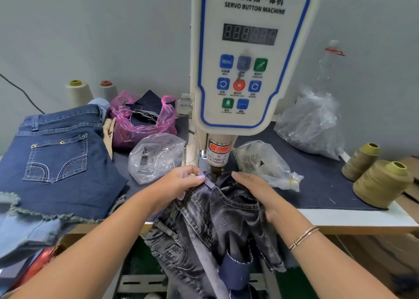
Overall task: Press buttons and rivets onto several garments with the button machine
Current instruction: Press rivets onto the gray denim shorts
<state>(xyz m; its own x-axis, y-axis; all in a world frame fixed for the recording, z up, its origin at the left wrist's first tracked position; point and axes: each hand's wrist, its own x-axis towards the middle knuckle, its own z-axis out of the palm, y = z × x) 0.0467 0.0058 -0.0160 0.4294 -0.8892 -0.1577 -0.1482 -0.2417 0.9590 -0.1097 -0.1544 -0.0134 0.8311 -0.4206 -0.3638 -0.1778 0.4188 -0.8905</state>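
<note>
A white servo button machine (249, 56) stands at the table's middle, its press head (216, 162) pointing down. Under the head lies the waistband of a dark grey washed denim garment (215, 221), which hangs off the table's front edge. My left hand (181, 183) pinches the waistband by a belt loop just left of the head. My right hand (256, 189) grips the bunched fabric to the right of the head, fingers curled over the fold.
Blue denim shorts (59, 160) are stacked at the left. Clear plastic bags (156, 158) (265, 162) flank the machine; a bigger one (310, 121) and a pink bag (145, 119) sit further back. Olive thread cones (381, 183) stand at the right, pale cones (79, 92) at the back left.
</note>
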